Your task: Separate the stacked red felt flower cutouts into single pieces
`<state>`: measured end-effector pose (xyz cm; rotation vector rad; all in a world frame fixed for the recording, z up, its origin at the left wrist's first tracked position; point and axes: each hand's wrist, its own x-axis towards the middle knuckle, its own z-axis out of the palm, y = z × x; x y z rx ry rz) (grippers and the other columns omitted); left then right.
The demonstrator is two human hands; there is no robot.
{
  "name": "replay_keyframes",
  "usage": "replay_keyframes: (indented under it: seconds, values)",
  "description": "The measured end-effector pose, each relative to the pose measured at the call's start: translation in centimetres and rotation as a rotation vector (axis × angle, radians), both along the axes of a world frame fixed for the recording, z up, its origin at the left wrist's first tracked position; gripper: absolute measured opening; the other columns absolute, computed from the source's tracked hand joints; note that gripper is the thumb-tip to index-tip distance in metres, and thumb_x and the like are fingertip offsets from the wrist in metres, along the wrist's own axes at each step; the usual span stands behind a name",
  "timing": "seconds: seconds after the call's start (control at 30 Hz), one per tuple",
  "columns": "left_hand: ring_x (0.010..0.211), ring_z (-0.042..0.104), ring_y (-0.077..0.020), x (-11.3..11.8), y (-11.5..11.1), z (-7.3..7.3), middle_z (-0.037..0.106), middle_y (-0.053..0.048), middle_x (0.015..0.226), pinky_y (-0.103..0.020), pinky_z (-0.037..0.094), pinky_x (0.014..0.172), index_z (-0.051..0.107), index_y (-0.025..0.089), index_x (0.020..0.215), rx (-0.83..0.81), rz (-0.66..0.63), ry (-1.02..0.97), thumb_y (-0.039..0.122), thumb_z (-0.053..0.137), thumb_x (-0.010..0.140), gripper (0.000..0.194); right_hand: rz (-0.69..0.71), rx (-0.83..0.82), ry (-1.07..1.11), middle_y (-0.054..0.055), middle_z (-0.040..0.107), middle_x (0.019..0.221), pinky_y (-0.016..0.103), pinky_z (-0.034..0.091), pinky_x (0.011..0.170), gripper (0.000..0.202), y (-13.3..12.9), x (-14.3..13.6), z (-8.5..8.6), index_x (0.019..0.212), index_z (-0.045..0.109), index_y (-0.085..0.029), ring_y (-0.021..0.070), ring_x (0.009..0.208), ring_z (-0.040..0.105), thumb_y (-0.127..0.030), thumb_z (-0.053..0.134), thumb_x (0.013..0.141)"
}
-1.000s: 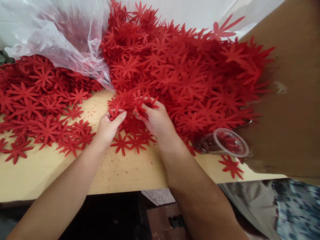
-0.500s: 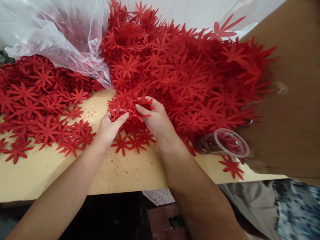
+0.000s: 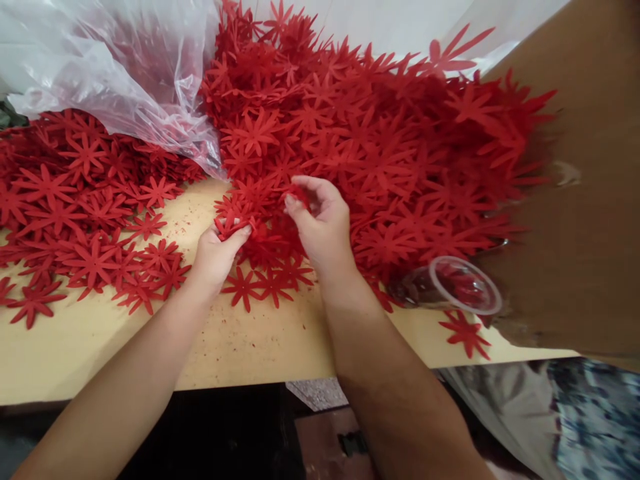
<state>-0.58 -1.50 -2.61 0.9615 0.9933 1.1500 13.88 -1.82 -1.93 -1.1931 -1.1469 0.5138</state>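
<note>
My left hand [image 3: 217, 255] pinches a red flower cutout [image 3: 231, 227] between thumb and fingers, its narrow petals sticking out over the fingertips. To the right of it, my right hand [image 3: 324, 223] is curled, with red petals [image 3: 299, 194] between its thumb and bent fingers; how many pieces it holds I cannot make out. Both hands are over the front of a large heap of red flower cutouts [image 3: 360, 147]. Several loose flower cutouts [image 3: 273, 285] lie flat on the table just below the hands.
A second pile of red flower cutouts [image 3: 60, 207] spreads at the left, below a clear plastic bag [image 3: 130, 73]. A clear plastic cup [image 3: 465, 287] lies on its side at the right, by a cardboard box [image 3: 575, 233]. Red crumbs dot the yellowish tabletop [image 3: 240, 360].
My hands have drawn apart: the right one moved up and right with its fingers more curled, the left slightly left. The bunch of petals between them has separated.
</note>
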Motion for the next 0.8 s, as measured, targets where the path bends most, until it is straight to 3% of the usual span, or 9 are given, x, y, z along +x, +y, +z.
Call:
replay_keyframes:
  seconds: [0.07,0.13,0.23,0.33,0.57,0.8]
  values:
    - [0.063,0.055,-0.0104,-0.2,0.0,0.2,0.065,0.000,0.073,-0.024,0.043,0.059,0.063,0.016,0.079,-0.046,0.003,0.003,0.027,0.069,0.061,0.022,0.002,0.049,-0.114,0.003,0.057,0.111,0.035,0.042,0.096,0.029,-0.2,0.3,0.4,0.097,0.061,-0.027,0.0178,0.110,0.051,-0.043,0.064,0.072]
    - [0.058,0.051,-0.0086,-0.3,0.0,0.3,0.063,0.001,0.071,-0.022,0.038,0.053,0.063,0.016,0.081,-0.083,0.012,-0.008,0.027,0.070,0.060,0.024,0.080,0.043,-0.226,0.004,0.058,0.112,0.038,0.040,0.099,0.030,-0.6,0.0,0.6,0.098,0.062,-0.025,0.0189,0.113,0.050,-0.044,0.061,0.075]
    - [0.056,0.050,-0.0071,-0.4,0.0,0.4,0.062,0.002,0.069,-0.020,0.037,0.052,0.062,0.016,0.081,-0.102,0.037,-0.068,0.026,0.071,0.059,0.025,0.264,-0.052,-0.321,0.006,0.064,0.096,0.037,0.046,0.089,0.030,-1.0,-1.1,0.5,0.092,0.064,-0.019,0.0186,0.094,0.059,-0.041,0.065,0.072]
    - [0.055,0.049,-0.0066,-0.4,0.1,0.3,0.060,0.002,0.067,-0.020,0.036,0.052,0.062,0.016,0.078,-0.100,0.041,-0.117,0.025,0.071,0.059,0.024,0.325,-0.132,-0.293,0.004,0.065,0.081,0.033,0.049,0.076,0.020,-0.9,-1.8,0.0,0.082,0.064,-0.016,0.0154,0.076,0.060,-0.033,0.065,0.072]
    - [0.055,0.049,-0.0068,-0.1,0.3,-0.1,0.061,0.002,0.067,-0.022,0.038,0.056,0.062,0.016,0.077,-0.055,0.087,-0.135,0.023,0.071,0.060,0.020,0.174,-0.121,-0.070,0.000,0.063,0.070,0.028,0.048,0.066,0.006,-0.3,-1.1,-0.2,0.072,0.062,-0.018,0.0115,0.065,0.057,-0.023,0.060,0.073]
    - [0.052,0.047,-0.0053,-0.6,0.6,0.5,0.057,0.004,0.063,-0.020,0.034,0.048,0.058,0.016,0.072,-0.142,0.139,-0.218,0.022,0.071,0.060,0.018,-0.135,-0.002,-0.056,0.000,0.059,0.071,0.030,0.048,0.066,0.007,0.7,1.2,-0.9,0.075,0.057,-0.020,0.0121,0.065,0.056,-0.027,0.057,0.077]
